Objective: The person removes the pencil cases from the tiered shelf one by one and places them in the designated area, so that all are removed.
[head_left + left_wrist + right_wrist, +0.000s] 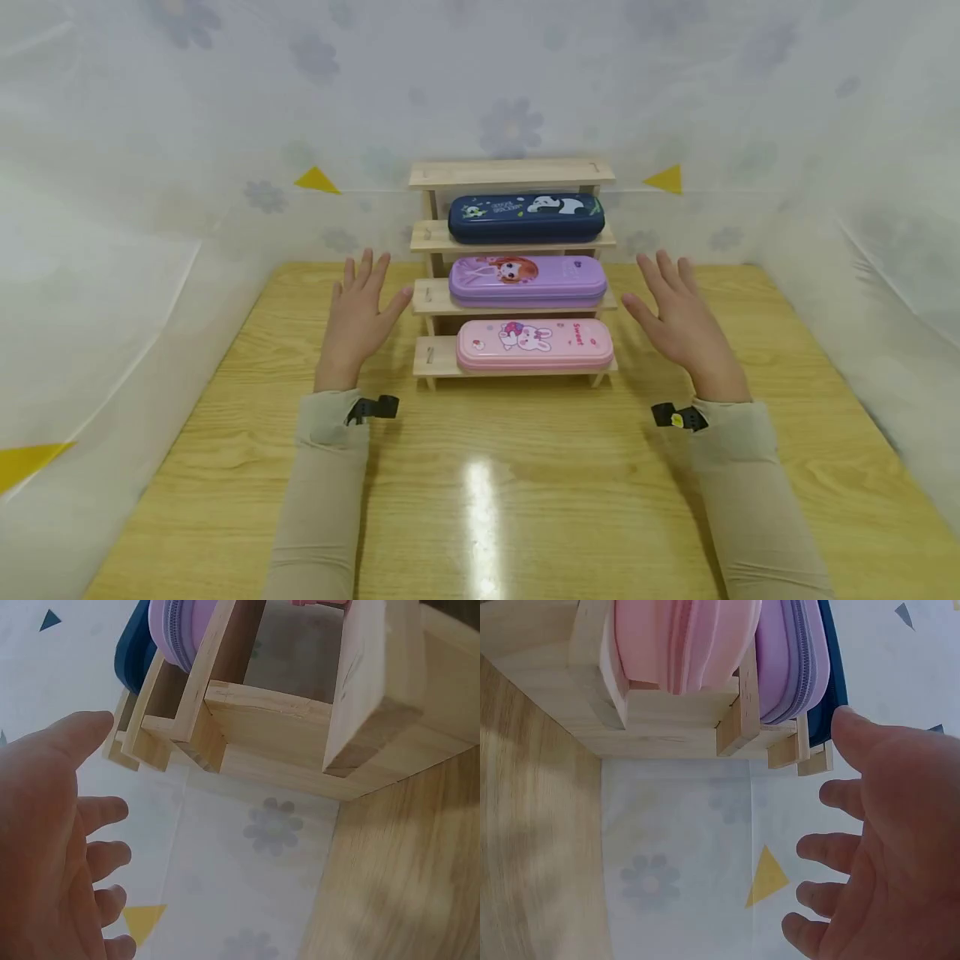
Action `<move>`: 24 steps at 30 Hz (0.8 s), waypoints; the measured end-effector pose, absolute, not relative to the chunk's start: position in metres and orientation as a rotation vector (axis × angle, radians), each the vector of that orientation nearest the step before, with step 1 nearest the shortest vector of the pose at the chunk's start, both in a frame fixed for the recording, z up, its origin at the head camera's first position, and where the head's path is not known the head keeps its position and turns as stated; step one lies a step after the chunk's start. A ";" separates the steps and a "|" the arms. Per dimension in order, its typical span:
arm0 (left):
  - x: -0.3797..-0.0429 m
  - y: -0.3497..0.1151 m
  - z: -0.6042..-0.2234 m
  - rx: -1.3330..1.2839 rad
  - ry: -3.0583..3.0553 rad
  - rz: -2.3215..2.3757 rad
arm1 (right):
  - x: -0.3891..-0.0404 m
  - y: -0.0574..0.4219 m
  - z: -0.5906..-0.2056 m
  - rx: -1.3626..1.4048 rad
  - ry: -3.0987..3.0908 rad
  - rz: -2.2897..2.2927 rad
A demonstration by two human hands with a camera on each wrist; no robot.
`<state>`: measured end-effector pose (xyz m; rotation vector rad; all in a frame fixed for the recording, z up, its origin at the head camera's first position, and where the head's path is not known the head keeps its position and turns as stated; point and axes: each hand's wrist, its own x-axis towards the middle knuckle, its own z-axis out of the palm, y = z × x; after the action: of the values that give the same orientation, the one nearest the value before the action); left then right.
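Observation:
A stepped wooden rack [512, 172] stands on the table, its top step bare. The dark blue pencil case [517, 229] with a panda lies on the second step down. Below it is a purple pencil case [570, 279] with a cartoon girl, and on the lowest step a pink pencil case [495, 354] with rabbits. My left hand [356, 321] hovers left of the rack, fingers spread and straight, holding nothing. On the opposite side my right hand [682, 325] is likewise spread and holds nothing. Zips show on the purple and pink cases in the right wrist view.
The wood-grain table [420, 508] carries the rack near its far edge. Pale flowered sheeting [510, 75] hangs behind and at both sides. Yellow triangles [318, 180] mark the sheeting. Black straps [375, 408] sit at both cuffs.

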<state>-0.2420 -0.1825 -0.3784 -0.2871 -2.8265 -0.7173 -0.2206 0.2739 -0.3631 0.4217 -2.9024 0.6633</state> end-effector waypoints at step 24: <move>-0.251 -0.167 -0.386 -0.327 -2.677 -1.219 | -0.212 0.267 -0.371 0.615 -2.584 1.027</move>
<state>-0.2512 -0.1671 -0.3859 -0.3267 -2.6775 -1.2193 -0.2122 0.2670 -0.3706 0.6147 -2.5837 1.0269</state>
